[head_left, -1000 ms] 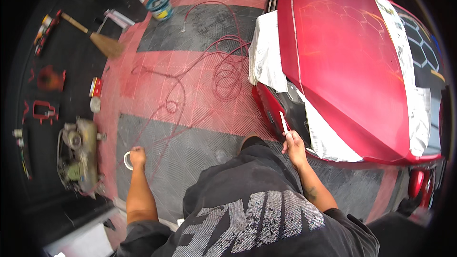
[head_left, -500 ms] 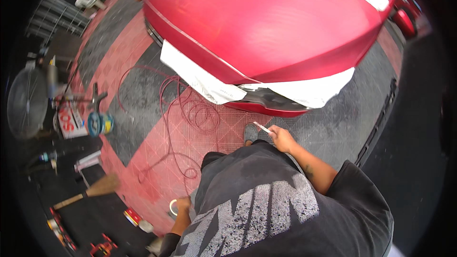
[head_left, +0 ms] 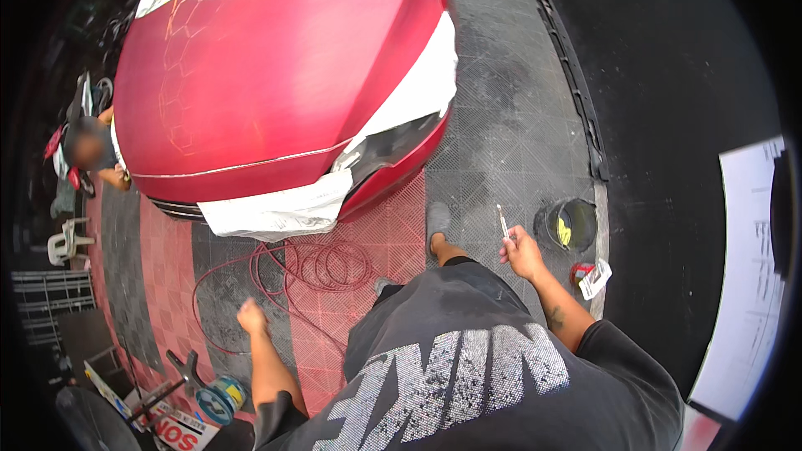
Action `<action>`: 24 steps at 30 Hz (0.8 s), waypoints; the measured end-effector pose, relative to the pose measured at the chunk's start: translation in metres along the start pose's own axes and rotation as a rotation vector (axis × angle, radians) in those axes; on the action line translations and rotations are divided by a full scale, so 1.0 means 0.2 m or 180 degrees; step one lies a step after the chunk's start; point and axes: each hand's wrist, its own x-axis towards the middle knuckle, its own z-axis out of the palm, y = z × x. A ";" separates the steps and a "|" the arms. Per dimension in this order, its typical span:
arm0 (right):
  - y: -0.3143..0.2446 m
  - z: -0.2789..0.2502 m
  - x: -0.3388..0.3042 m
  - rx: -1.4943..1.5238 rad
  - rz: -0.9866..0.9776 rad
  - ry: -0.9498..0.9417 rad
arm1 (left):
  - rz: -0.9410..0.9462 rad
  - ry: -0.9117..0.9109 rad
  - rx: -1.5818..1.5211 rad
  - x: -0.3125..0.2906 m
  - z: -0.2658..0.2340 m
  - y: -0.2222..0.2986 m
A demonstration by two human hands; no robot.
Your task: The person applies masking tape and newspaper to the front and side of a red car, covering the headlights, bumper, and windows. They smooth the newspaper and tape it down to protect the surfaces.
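Holding a slim pale tool point(head_left: 504, 224) upright in our right hand point(head_left: 522, 252), we have thumb and fingers pinched around its lower end, its tip free above the grey floor point(head_left: 493, 134) and touching nothing. Our left hand point(head_left: 253, 316) hangs out to the side, low over the floor's left part; it looks loosely curled, but blur keeps us from telling whether the fingers meet or hold anything. One grey shoe point(head_left: 438, 219) stands ahead of us, just off the front corner of the red car point(head_left: 276, 75). Along the car's front edge hangs a white sheet point(head_left: 276, 207), and a second white covering point(head_left: 418, 75) runs along the side edge above the headlight point(head_left: 393, 150); both are well apart from the tool. Toward the right edge of the floor, near our right hand, sits a dark bucket point(head_left: 583, 219) with something yellow point(head_left: 564, 232) in it, and just below that a red can point(head_left: 579, 271) beside a crumpled white piece point(head_left: 595, 279). We judge the step in hand to be one of carrying rather than working, since the tool meets no surface. As we read it, the next move calls for keeping that pinch firm, the tip clear of the coverings and the bucket, and our footing sure beside the car's corner.
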 end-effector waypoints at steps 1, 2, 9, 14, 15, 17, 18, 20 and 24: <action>0.04 0.00 -0.06 0.0099 -0.0029 0.0085 | 0.0126 -0.0053 -0.0186 0.00 0.06 0.17; 0.08 0.01 -0.10 0.0212 -0.0086 0.0145 | 0.0453 -0.0106 0.0145 0.00 0.12 0.27; 0.31 0.06 0.00 0.0697 -0.0384 0.0217 | 0.1971 -0.0823 0.1931 -0.71 0.54 0.58; 0.39 -0.17 0.26 0.1133 -0.0671 -0.0112 | 0.0915 -0.0499 0.3069 -1.18 0.51 0.17; 0.42 -0.24 0.31 0.1084 -0.0554 -0.0084 | 0.0661 -0.0518 0.3198 -1.28 0.46 0.17; 0.62 -0.33 0.49 0.0494 -0.0506 0.0299 | 0.0185 -0.0624 0.3421 -1.43 0.36 0.19; 0.71 -0.38 0.57 0.0453 -0.0497 0.0341 | 0.0091 -0.0336 0.3418 -1.50 0.33 0.19; 0.84 -0.48 0.67 -0.0089 -0.0933 0.0470 | -0.0090 -0.0126 0.3014 -1.56 0.26 0.22; 1.02 -0.55 0.80 -0.0583 -0.0613 0.0411 | 0.0396 0.0002 0.2799 -1.66 0.30 0.37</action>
